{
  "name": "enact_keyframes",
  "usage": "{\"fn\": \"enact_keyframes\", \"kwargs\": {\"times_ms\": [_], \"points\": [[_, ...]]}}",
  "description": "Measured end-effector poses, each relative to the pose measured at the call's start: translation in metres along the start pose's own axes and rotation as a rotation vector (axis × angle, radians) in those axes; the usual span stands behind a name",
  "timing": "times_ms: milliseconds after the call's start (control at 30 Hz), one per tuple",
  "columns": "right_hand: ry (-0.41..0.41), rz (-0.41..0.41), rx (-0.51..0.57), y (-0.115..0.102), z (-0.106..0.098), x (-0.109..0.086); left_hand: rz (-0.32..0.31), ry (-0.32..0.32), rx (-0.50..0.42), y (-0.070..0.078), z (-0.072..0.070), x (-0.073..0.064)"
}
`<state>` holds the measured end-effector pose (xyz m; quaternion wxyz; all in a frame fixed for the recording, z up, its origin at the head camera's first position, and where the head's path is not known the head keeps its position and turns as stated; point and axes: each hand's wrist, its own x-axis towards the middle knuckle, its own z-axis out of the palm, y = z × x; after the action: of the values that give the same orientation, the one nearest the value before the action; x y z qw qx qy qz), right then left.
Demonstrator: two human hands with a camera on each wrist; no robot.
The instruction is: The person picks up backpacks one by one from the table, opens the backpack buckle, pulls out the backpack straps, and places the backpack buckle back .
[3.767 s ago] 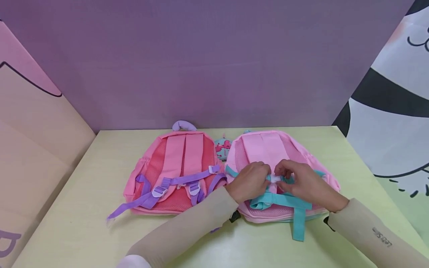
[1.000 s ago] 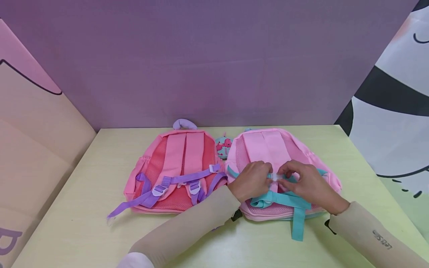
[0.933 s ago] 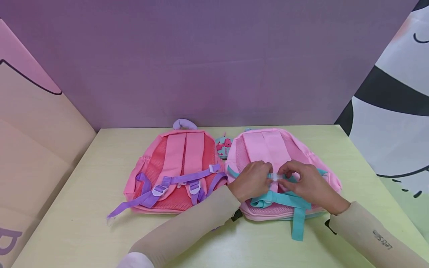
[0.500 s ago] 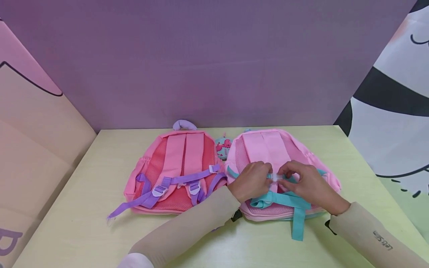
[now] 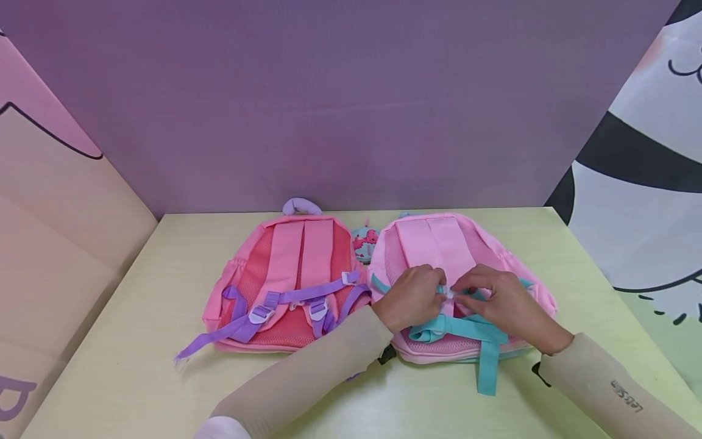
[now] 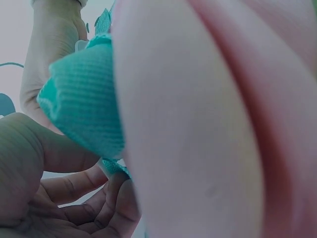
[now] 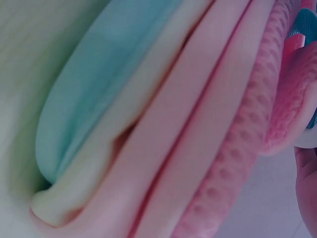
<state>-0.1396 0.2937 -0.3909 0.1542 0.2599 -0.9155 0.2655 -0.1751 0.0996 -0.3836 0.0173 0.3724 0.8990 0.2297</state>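
Note:
A light pink backpack (image 5: 439,241) lies on its front, its back panel up. My left hand (image 5: 412,297) pinches a teal strap at the left side of a small white buckle (image 5: 450,293). From the right, the thumb and fingers of my right hand (image 5: 507,303) pinch the buckle's other side, and the fingertips of both hands nearly meet. The left wrist view has a folded teal strap (image 6: 89,94) above the left thumb (image 6: 64,151). Pink padding hides much of that view. The right wrist view mostly shows the backpack's side (image 7: 163,129).
Just left lies a coral pink backpack (image 5: 255,262) with purple straps (image 5: 320,288) and white buckles. A small round teal tag (image 5: 365,242) with a pink print sits between the bags. A loose teal strap end (image 5: 487,369) hangs onto the table (image 5: 137,305). Behind rises a purple wall (image 5: 351,103).
The right fingertips have moved slightly left and now cover more of the white buckle. The left hand has stayed almost still, as have both backpacks.

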Motion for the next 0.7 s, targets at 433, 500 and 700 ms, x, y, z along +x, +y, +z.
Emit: {"fn": "enact_keyframes", "kwargs": {"times_ms": [433, 500, 700], "points": [[0.003, -0.020, -0.014, 0.0007, 0.0000, -0.0006, 0.005, -0.006, 0.002, 0.0009, 0.0001, -0.0011], [0.002, -0.019, -0.015, 0.0012, 0.0002, -0.0008, 0.006, -0.005, 0.004, 0.0009, 0.0002, -0.0012], [0.006, -0.014, -0.021, 0.0016, 0.0006, -0.0008, 0.005, -0.006, -0.002, 0.0005, 0.0007, -0.0005]]}}
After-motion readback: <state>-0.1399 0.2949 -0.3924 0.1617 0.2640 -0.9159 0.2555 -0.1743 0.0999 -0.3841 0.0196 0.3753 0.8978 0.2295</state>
